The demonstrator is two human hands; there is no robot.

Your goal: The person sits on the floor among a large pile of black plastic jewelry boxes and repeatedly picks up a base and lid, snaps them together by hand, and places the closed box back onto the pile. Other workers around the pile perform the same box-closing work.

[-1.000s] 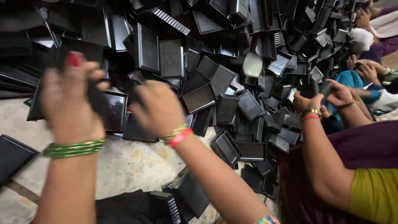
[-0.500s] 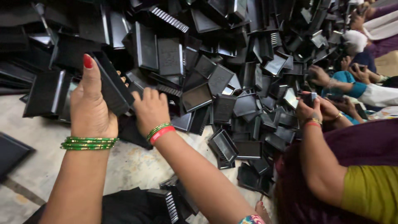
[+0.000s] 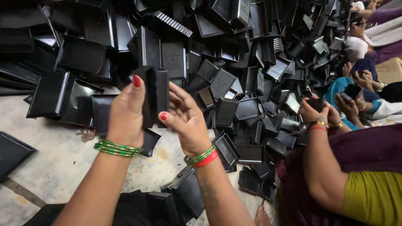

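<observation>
Left hand (image 3: 125,115) and right hand (image 3: 188,123) around black plastic piece (image 3: 155,94), above heaped black trays (image 3: 247,62).

A pale speckled stone floor (image 3: 63,163) lies under soft, even light, partly bare.
</observation>
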